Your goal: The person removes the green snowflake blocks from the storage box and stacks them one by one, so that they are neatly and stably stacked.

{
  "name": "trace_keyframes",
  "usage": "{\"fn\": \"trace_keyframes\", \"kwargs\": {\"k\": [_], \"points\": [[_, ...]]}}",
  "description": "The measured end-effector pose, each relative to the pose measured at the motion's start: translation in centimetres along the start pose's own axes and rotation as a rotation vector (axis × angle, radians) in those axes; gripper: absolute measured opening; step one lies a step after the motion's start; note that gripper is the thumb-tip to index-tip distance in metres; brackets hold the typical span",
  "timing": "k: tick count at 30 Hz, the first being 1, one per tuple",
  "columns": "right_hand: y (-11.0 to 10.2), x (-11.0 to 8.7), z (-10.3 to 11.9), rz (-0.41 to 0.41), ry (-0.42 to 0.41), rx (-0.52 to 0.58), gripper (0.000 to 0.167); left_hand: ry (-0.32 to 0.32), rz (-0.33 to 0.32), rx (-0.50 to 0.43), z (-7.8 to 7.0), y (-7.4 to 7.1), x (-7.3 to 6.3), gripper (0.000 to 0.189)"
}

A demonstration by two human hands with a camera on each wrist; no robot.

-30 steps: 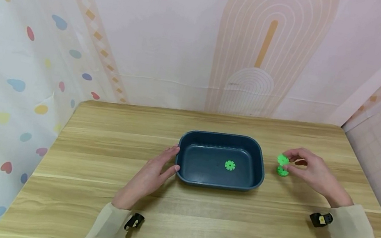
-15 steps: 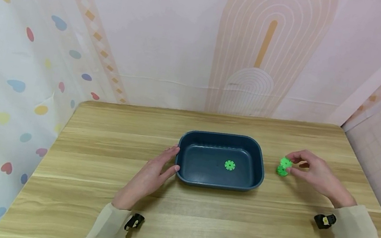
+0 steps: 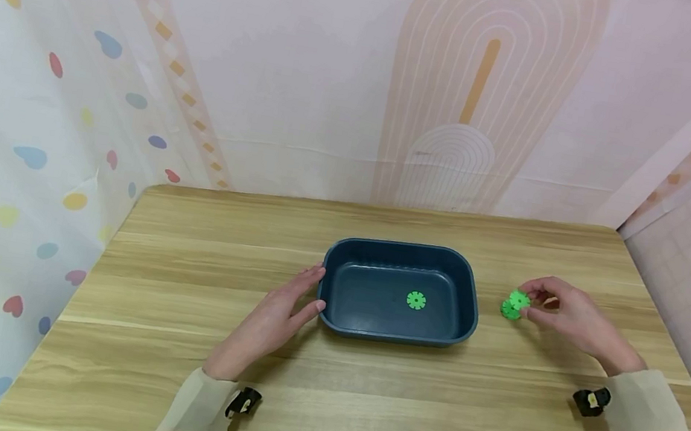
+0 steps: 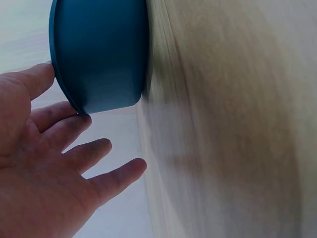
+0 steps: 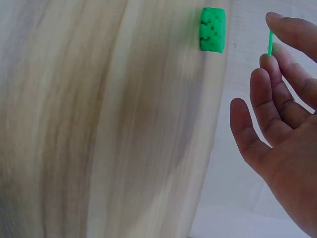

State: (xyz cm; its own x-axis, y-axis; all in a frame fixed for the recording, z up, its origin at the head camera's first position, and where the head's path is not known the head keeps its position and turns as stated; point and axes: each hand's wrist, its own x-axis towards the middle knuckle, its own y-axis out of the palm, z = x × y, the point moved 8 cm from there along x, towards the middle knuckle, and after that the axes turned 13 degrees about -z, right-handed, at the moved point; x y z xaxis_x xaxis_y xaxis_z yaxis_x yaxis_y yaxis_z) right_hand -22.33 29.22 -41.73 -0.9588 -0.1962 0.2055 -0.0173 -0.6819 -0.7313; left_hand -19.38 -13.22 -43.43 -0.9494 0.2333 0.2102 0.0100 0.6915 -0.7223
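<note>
A dark blue rectangular basin stands mid-table with one flat green notched disc on its floor. My left hand touches the basin's left rim with thumb and fingertips, its fingers fairly straight; in the left wrist view the lower fingers spread free beside the basin wall. To the basin's right, my right hand pinches a thin green notched disc between thumb and fingers. Below it a short stack of green notched discs rests on the table; the right wrist view shows the held disc edge-on, apart from the stack.
The wood-grain table reaches back to a patterned curtain. Another curtain with coloured spots hangs along the left side. Black wrist devices sit at both sleeves.
My right hand has shifted slightly right and down with the pinched disc, which now overlaps the stack more in the head view. The left hand and basin stay in place.
</note>
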Motion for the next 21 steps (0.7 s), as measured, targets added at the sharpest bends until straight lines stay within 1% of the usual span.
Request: {"fn": "trace_keyframes", "kwargs": {"k": [7, 21], "points": [[0.4, 0.1, -0.5, 0.036, 0.019, 0.0, 0.026, -0.01, 0.006, 0.006, 0.1, 0.1, 0.0, 0.059], [1.1, 0.4, -1.0, 0.09, 0.056, -0.02, 0.027, 0.008, 0.001, -0.005, 0.0, 0.0, 0.0, 0.059]]}}
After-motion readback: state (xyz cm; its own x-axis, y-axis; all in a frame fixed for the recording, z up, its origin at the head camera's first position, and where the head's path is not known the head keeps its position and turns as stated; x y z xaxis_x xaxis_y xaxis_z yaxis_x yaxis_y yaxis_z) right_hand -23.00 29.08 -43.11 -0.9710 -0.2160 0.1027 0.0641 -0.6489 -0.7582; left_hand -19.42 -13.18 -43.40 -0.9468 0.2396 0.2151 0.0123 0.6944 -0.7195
